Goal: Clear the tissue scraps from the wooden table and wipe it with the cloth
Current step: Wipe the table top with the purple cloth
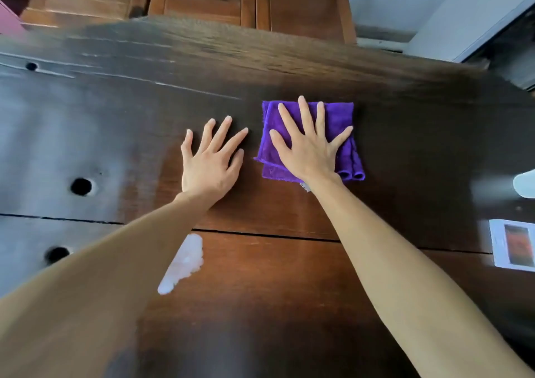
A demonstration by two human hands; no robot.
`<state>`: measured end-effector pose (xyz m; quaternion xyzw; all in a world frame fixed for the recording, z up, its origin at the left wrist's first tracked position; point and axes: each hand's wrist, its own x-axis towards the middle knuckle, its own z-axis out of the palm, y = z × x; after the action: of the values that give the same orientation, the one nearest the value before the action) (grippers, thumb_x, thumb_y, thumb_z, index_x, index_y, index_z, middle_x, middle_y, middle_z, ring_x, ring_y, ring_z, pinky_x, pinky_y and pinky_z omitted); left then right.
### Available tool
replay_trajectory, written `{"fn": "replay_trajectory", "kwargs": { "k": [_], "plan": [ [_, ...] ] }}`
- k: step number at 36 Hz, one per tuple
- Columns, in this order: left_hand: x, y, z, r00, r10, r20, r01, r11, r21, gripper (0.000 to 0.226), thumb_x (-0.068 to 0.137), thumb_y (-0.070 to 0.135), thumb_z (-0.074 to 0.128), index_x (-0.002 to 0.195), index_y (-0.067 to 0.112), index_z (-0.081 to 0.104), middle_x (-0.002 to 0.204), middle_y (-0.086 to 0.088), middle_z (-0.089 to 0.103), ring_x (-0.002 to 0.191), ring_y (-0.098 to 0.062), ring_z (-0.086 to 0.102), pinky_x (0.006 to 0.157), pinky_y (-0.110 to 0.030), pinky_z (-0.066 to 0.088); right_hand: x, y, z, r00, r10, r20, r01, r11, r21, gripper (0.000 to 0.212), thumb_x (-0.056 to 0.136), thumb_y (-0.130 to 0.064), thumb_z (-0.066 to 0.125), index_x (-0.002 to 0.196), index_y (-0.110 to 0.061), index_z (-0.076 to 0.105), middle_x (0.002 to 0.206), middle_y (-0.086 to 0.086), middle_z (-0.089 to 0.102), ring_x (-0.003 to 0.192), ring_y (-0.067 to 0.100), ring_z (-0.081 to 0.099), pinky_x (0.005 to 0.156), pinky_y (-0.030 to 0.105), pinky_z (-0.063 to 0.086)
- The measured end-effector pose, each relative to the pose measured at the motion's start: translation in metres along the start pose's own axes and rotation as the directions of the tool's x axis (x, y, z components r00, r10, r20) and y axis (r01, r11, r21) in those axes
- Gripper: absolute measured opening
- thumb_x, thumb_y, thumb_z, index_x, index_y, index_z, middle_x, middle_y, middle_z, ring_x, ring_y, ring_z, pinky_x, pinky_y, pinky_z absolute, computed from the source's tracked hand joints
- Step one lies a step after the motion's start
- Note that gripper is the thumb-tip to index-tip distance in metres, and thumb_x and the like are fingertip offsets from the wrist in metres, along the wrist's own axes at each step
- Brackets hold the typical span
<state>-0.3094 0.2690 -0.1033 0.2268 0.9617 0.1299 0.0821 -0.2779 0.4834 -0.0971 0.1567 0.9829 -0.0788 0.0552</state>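
A folded purple cloth lies flat on the dark wooden table. My right hand presses down on the cloth with its fingers spread straight. Just left of the cloth, my left hand rests flat on the bare wood, fingers spread and holding nothing. A white tissue scrap lies on the table nearer to me, partly hidden under my left forearm.
A white card with a picture lies at the right edge, and a pale object is cut off above it. Two wooden chairs stand beyond the far edge. Round holes mark the table's left side.
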Motion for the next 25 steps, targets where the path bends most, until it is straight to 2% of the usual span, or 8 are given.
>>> {"fn": "replay_trajectory", "kwargs": {
  "k": [5, 10, 15, 18, 21, 25],
  "plan": [
    [0.003, -0.004, -0.016, 0.995, -0.019, 0.095, 0.031, 0.991, -0.132, 0.045, 0.109, 0.037, 0.033, 0.153, 0.043, 0.039, 0.170, 0.012, 0.018, 0.158, -0.012, 0.005, 0.125, -0.046, -0.004, -0.078, -0.006, 0.013, 1.000, -0.020, -0.005, 0.019, 1.000, -0.008, 0.062, 0.098, -0.070, 0.015, 0.156, -0.049, 0.007, 0.170, -0.006, 0.003, 0.156, 0.030, -0.004, 0.104, 0.086, 0.001],
    [-0.021, -0.017, -0.037, 0.985, -0.026, 0.168, 0.057, 0.981, -0.185, 0.041, 0.109, 0.035, 0.037, 0.148, 0.034, 0.051, 0.167, 0.011, 0.029, 0.157, -0.012, 0.016, 0.127, -0.042, 0.010, -0.144, -0.015, 0.022, 0.999, -0.026, 0.023, 0.026, 1.000, -0.012, 0.063, 0.098, -0.069, 0.013, 0.157, -0.048, 0.010, 0.170, -0.005, 0.005, 0.156, 0.031, -0.001, 0.105, 0.085, 0.002],
    [-0.070, -0.027, -0.050, 0.998, -0.039, 0.054, 0.048, 0.982, -0.182, 0.038, 0.108, 0.030, 0.043, 0.142, 0.028, 0.058, 0.156, 0.001, 0.049, 0.148, -0.021, 0.038, 0.118, -0.042, 0.029, -0.213, -0.024, 0.029, 0.998, -0.041, 0.057, 0.042, 0.999, -0.003, 0.064, 0.098, -0.069, 0.012, 0.157, -0.047, 0.013, 0.170, -0.004, 0.007, 0.156, 0.031, 0.001, 0.105, 0.083, 0.001],
    [-0.104, -0.031, -0.051, 1.000, -0.011, -0.029, 0.007, 0.990, -0.141, 0.038, 0.108, 0.026, 0.042, 0.144, 0.023, 0.056, 0.155, -0.003, 0.050, 0.145, -0.026, 0.041, 0.116, -0.044, 0.030, -0.255, -0.027, 0.036, 0.997, -0.054, 0.052, 0.054, 0.999, 0.001, 0.062, 0.099, -0.069, 0.017, 0.157, -0.047, 0.015, 0.170, -0.004, 0.010, 0.156, 0.031, 0.004, 0.105, 0.083, 0.003],
    [-0.144, -0.033, -0.050, 0.995, 0.033, -0.090, -0.038, 0.998, -0.057, 0.039, 0.108, 0.030, 0.040, 0.144, 0.027, 0.056, 0.155, -0.004, 0.050, 0.143, -0.030, 0.042, 0.115, -0.048, 0.031, -0.297, -0.029, 0.041, 0.995, -0.078, 0.061, 0.079, 0.997, -0.006, 0.062, 0.099, -0.068, 0.021, 0.157, -0.047, 0.016, 0.170, -0.004, 0.010, 0.156, 0.031, 0.005, 0.104, 0.083, 0.004],
    [-0.195, -0.028, -0.045, 0.997, 0.039, -0.072, -0.039, 0.999, 0.000, 0.046, 0.104, 0.039, 0.036, 0.146, 0.032, 0.053, 0.158, -0.004, 0.045, 0.143, -0.032, 0.041, 0.117, -0.049, 0.030, -0.354, -0.031, 0.044, 0.990, -0.088, 0.108, 0.087, 0.996, 0.014, 0.060, 0.099, -0.067, 0.024, 0.156, -0.048, 0.020, 0.170, -0.006, 0.010, 0.156, 0.029, 0.003, 0.103, 0.084, 0.004]
  ]
}}
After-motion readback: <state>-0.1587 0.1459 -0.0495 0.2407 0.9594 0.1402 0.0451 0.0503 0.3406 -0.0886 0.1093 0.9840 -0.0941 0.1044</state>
